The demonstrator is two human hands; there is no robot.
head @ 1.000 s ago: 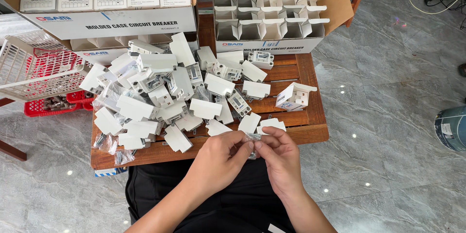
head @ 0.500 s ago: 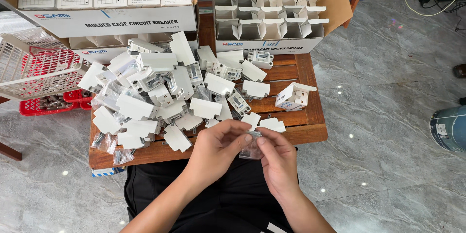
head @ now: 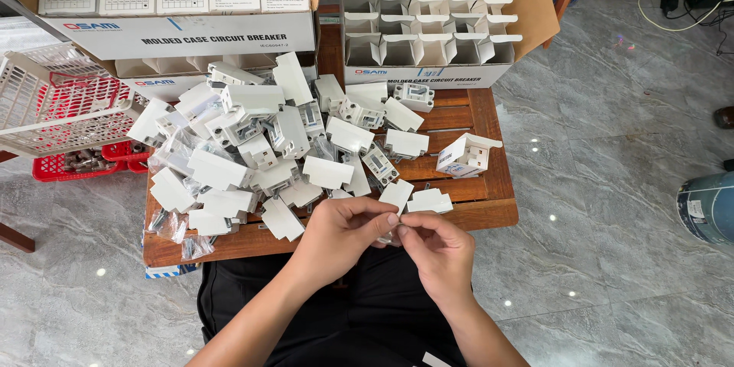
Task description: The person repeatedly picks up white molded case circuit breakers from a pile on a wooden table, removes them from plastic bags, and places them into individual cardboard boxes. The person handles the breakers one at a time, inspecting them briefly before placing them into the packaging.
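My left hand [head: 344,229] and my right hand [head: 437,248] meet at the near edge of a small wooden table [head: 489,210]. Their fingertips pinch a small clear plastic bag [head: 394,231], mostly hidden between the fingers. Just beyond my hands lies a heap of white plastic breaker parts [head: 260,149] covering the left and middle of the table. A white piece [head: 430,200] lies right above my right hand. An opened small white carton [head: 465,154] stands at the table's right side.
Two large open cardboard boxes stand at the back: the left box [head: 180,8] holds packed white cartons, the right box [head: 428,30] several open ones. A white wire basket [head: 53,99] over a red crate [head: 76,162] is left. Small clear bags [head: 172,225] lie near the table's left corner.
Both hands have drawn slightly nearer to me, still together on the small bag. The pile on the table has not moved.
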